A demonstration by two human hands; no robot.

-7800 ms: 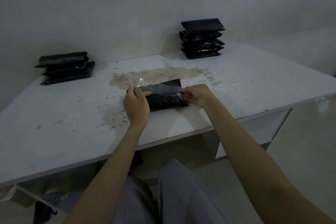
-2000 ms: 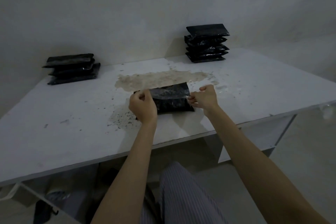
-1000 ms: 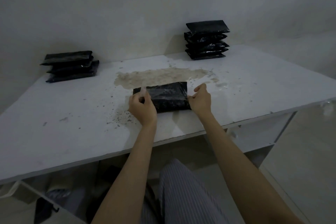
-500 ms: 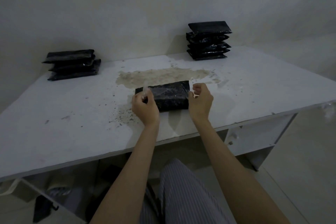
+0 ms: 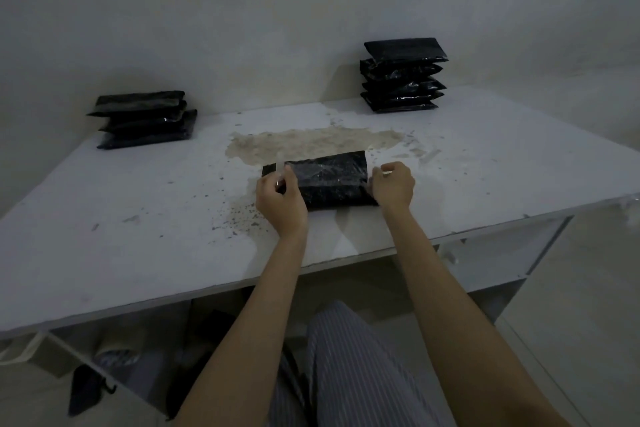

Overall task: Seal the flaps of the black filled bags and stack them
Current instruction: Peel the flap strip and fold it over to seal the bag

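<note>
A black filled bag (image 5: 330,180) lies flat near the front middle of the white surface (image 5: 138,218), just this side of a sandy brown stain (image 5: 311,142) where the paint has worn off. A shiny clear flap (image 5: 325,168) covers the bag's far half.

The left hand (image 5: 280,199) sits at the bag's left end, fingers curled, pinching a pale strip (a peel-off liner, by the look of it) (image 5: 278,172) that stands up from the flap's corner. The right hand (image 5: 393,185) is at the bag's right end, fingers curled in, thumb and fingertips at the flap's edge; whether it actually pinches the flap or only rests against it I cannot tell from here.

Two piles of the same black bags stand at the back against the wall. The left stack (image 5: 143,120) is low and a little untidy. The right stack (image 5: 403,74) is taller, and its top bag lies flat.

Dark specks (image 5: 239,215) are scattered on the surface beside the left hand. Below the front edge show the person's striped trousers (image 5: 346,367).
</note>
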